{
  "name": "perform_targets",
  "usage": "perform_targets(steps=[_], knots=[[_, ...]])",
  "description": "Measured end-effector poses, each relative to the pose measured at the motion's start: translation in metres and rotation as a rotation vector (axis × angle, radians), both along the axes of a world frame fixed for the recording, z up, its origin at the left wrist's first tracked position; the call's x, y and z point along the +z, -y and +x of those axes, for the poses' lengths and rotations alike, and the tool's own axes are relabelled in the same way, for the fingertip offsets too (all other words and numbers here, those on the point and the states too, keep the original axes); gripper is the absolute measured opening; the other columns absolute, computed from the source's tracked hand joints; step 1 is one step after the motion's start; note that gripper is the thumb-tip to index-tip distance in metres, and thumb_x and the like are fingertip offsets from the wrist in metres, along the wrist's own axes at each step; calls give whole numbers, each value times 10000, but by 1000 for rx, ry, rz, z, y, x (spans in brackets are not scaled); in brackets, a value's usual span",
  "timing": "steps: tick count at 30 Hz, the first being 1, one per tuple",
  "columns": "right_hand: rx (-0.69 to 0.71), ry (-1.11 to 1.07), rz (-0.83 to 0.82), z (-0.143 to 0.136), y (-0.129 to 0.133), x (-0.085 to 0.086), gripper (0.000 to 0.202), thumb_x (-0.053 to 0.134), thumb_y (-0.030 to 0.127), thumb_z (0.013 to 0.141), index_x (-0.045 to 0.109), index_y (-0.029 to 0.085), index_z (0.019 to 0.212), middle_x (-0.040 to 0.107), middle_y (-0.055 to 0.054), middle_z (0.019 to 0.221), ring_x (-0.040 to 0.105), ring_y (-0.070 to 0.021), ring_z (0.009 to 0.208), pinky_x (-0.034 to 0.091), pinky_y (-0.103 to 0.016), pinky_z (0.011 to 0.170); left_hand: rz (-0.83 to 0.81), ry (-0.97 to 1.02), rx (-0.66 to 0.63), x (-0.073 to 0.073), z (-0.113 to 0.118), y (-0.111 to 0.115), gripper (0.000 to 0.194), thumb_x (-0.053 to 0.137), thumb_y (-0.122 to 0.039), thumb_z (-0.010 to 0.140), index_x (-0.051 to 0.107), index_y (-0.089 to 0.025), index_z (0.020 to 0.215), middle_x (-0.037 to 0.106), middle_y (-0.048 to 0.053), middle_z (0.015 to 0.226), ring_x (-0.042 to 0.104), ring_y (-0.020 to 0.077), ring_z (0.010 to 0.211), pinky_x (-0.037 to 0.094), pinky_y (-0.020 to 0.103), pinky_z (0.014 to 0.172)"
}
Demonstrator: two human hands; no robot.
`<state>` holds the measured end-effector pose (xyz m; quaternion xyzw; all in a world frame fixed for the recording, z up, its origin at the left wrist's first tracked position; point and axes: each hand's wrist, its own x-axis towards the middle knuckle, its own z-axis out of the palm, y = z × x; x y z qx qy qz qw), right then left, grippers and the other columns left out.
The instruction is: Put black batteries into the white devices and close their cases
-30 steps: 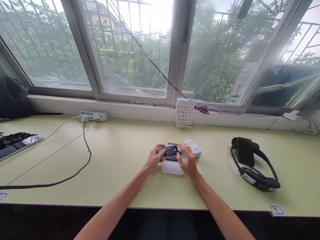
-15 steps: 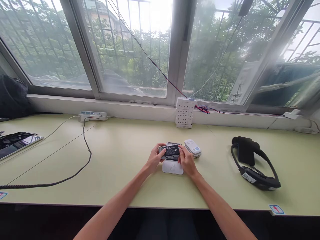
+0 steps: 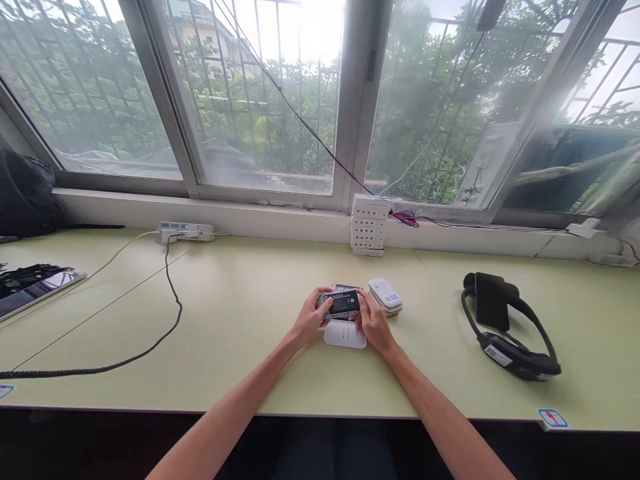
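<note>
A small device with a black battery (image 3: pixel 344 302) marked 3000mAh is held between my two hands above the table. My left hand (image 3: pixel 311 316) grips its left end, thumb on top. At the right end, the fingers of my right hand (image 3: pixel 374 321) are closed on the same device. Beneath and in front of it lies a white cover (image 3: pixel 345 335) with a printed label. Another device part (image 3: pixel 347 288) shows just behind the battery, mostly hidden. To the right of my right hand sits a stack of white devices (image 3: pixel 385 295).
On the pale green table (image 3: pixel 240 300) a black headset (image 3: pixel 510 333) lies at the right. A white box stack (image 3: pixel 369 225) stands by the window. At the left are a power strip (image 3: pixel 186 232), a dark cable (image 3: pixel 179 307) and a tablet (image 3: pixel 40 292).
The held device has tilted slightly, with its battery face showing more fully. Both hands have stayed nearly in place.
</note>
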<state>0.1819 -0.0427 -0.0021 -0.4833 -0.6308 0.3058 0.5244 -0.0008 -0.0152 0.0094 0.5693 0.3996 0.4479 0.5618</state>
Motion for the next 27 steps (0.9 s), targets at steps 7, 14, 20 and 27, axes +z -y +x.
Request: perform_targets(steps=[7,14,20,27], knots=[[33,-30,-7,-1,3,2,490,305,486,981,510,169,1293,596,-8,574,517,-157,375,445,-284,404,28,26,-31,3,1,2,367,581,-458,838,515,-220,1109,516,-16,785,474,76,558,361,181,444],[48,-39,-13,-2,5,4,511,292,498,975,497,172,1312,592,-6,571,483,-146,346,419,-279,374,37,37,-57,4,1,3,362,574,-445,851,506,-214,1121,526,-16,793,463,61,520,352,191,438],[59,-46,-17,-2,5,3,495,294,480,978,489,178,1318,592,-5,578,478,-141,352,407,-265,364,41,47,-82,3,1,3,355,565,-447,861,504,-219,1126,534,-13,800,480,72,550,376,196,461],[68,-37,-24,-2,6,5,507,289,490,972,485,186,1329,595,-5,586,477,-140,357,416,-267,372,27,50,-78,3,1,4,376,568,-458,857,502,-213,1135,542,5,820,500,93,597,383,198,470]])
